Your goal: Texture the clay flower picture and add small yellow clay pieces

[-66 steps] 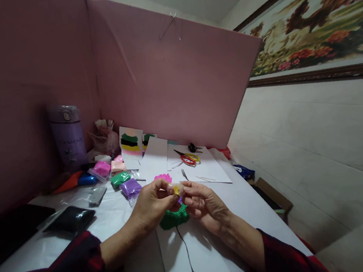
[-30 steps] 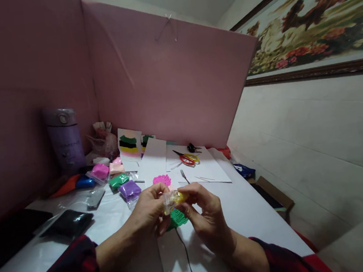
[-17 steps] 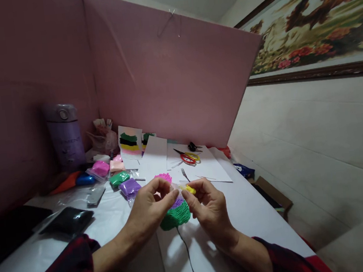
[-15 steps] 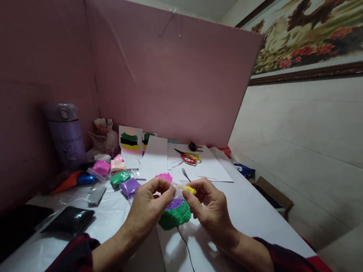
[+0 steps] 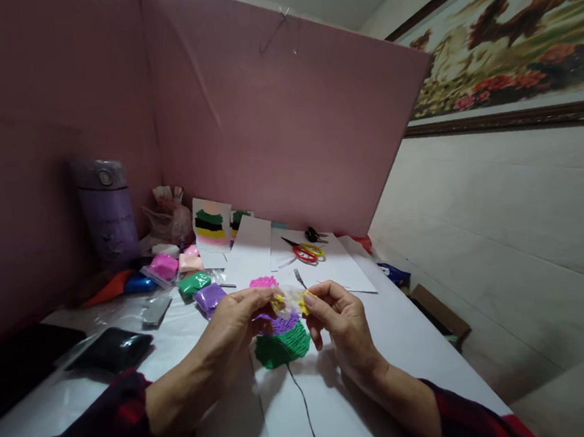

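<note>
My left hand (image 5: 235, 322) pinches one end of a clear plastic wrapper (image 5: 289, 302) with yellow bits in it. Yellow modelling clay (image 5: 304, 303) sits between the thumb and fingers of my right hand (image 5: 342, 321), at the wrapper's other end. Both hands are raised over a textured clay picture on white paper (image 5: 327, 409). It has a pink part (image 5: 263, 282), a purple band (image 5: 282, 324) and a green part (image 5: 283, 346), with a thin black line (image 5: 307, 411) running down from it. My hands and the wrapper hide some of the picture.
Scissors (image 5: 303, 250) and a fork (image 5: 299, 278) lie beyond my hands. Several clay packets stand left, among them purple (image 5: 209, 299), green (image 5: 193, 283) and black (image 5: 111, 353). A purple bottle (image 5: 109, 220) stands by the pink partition (image 5: 282, 122); a painted card (image 5: 212, 227) leans behind.
My hands have drawn slightly apart, and the wrapper is stretched wider between them. Yellow bits now show beside my left fingers. The view has shifted a little.
</note>
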Motion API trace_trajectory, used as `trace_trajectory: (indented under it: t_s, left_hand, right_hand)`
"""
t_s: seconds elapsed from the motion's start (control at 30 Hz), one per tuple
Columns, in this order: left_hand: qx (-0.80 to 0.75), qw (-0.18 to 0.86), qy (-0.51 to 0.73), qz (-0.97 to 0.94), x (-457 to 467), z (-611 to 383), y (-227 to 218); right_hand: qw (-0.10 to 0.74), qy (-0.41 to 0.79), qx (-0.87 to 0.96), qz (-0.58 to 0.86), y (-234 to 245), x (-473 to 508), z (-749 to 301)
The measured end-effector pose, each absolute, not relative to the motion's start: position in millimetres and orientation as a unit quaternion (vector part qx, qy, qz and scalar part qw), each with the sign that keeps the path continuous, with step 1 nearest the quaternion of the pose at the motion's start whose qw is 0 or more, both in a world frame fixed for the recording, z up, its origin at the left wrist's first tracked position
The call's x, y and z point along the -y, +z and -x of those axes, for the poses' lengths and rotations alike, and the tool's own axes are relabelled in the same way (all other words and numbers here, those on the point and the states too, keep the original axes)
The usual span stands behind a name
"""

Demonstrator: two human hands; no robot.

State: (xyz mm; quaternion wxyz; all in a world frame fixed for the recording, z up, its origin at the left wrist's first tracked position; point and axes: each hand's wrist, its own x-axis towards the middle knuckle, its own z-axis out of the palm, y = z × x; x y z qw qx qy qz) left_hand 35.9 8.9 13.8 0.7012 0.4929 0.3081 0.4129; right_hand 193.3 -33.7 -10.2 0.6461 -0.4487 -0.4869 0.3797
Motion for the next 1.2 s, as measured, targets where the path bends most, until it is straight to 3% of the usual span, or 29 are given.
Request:
trace_trajectory:
  t_s: [0.43, 0.6, 0.83, 1.03, 1.2]
  left_hand:
    - [-0.276, 0.614, 0.493, -0.551, -18.7, -35.6, 1.8]
    - [-0.310, 0.625, 0.486, -0.526, -16.2, -35.9, 6.8]
    - [-0.349, 0.637, 0.486, -0.486, -14.3, -34.5, 10.7]
    - [-0.373, 0.629, 0.481, -0.485, -12.7, -33.9, 9.4]
    - [-0.373, 0.650, 0.462, -0.474, -12.3, -35.8, 11.4]
  right_hand:
    - [0.640, 0.457, 0.485, 0.383, -19.1, 30.8, -194.0]
    - [0.647, 0.472, 0.455, 0.389, -18.7, 27.6, -194.4]
    - [0.665, 0.385, 0.475, 0.429, -17.8, 28.5, -196.7]
    - [0.678, 0.217, 0.562, 0.421, -17.9, 34.2, -195.3]
    - [0.590, 0.143, 0.667, 0.432, -22.1, 31.2, -197.5]
